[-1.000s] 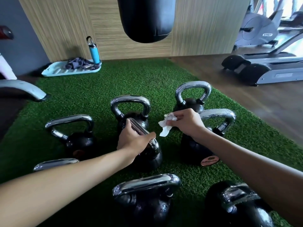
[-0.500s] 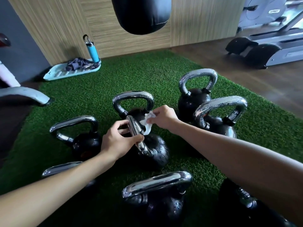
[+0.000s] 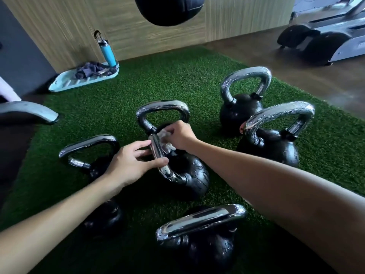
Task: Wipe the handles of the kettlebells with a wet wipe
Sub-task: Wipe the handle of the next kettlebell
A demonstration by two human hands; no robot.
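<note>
Centre frame: black cast-iron kettlebell [image 3: 190,176] on green turf [image 3: 177,80]. Its chrome handle [image 3: 158,155] runs top-to-bottom of frame. Left hand [image 3: 130,163] curls fingers and thumb round handle from left. Right hand [image 3: 181,135] pinches crumpled white wet wipe [image 3: 165,138] against handle's upper end, right side. Judged next: stroke downward along handle.
</note>
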